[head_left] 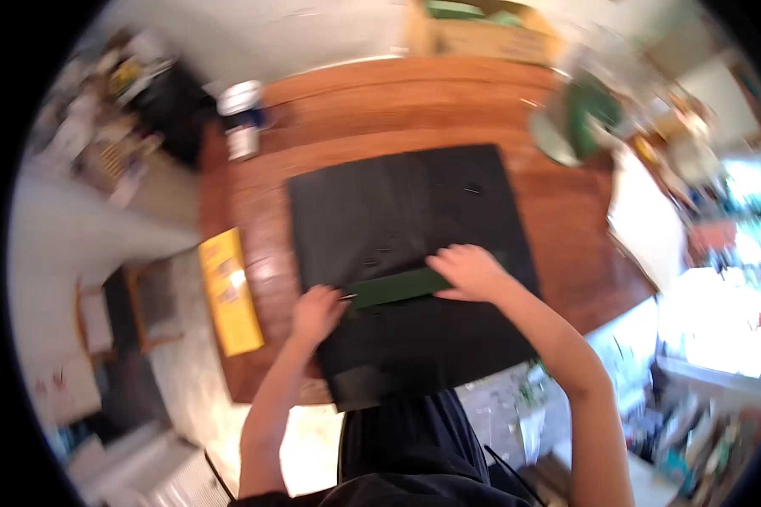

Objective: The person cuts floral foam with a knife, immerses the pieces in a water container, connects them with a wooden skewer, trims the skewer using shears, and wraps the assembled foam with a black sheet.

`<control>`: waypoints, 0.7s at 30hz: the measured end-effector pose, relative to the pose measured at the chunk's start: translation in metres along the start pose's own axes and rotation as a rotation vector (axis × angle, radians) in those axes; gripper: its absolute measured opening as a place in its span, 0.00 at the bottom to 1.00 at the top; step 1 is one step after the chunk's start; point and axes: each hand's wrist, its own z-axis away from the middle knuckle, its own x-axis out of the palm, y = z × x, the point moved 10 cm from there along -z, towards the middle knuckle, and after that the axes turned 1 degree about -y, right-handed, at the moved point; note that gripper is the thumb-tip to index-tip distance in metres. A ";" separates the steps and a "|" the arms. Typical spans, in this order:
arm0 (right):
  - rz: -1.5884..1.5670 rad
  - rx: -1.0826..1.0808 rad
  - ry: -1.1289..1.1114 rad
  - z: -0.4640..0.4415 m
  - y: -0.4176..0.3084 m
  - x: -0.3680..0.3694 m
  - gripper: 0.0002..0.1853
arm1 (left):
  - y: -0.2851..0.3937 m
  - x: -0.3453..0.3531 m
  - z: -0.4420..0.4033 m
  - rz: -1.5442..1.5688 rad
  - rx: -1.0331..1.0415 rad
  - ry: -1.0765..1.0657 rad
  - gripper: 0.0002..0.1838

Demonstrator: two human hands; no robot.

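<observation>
Across the middle of the frame, a brown table [558, 203] is partly covered by a black mat [364, 203]. At the top edge, green material is held in a box [490, 40]. At right, a white sheet [647, 220] is seen by the table's corner; at upper right, a green thing [590, 114] is blurred. At left, a yellow sheet [232, 291] is laid near the table's edge. Just below centre, a green strip [397, 288] is laid flat on the mat. Its right end is covered by the right hand [469, 272]; its left end is neared by the left hand [318, 312]. The hands are held apart; whether either is closed on the strip cannot be told. By the left fingertips, a small shiny piece [347, 297] is seen.
</observation>
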 end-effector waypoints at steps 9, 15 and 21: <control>-0.054 0.335 0.480 0.155 -0.063 -0.051 0.26 | 0.025 -0.012 0.112 -0.009 -0.283 0.252 0.33; -0.100 0.690 0.296 0.312 -0.105 0.041 0.18 | 0.061 0.003 0.117 -0.083 -0.241 -0.094 0.39; -0.140 1.068 -0.033 0.472 -0.121 0.106 0.18 | 0.044 0.028 0.134 -0.303 -0.163 -0.059 0.38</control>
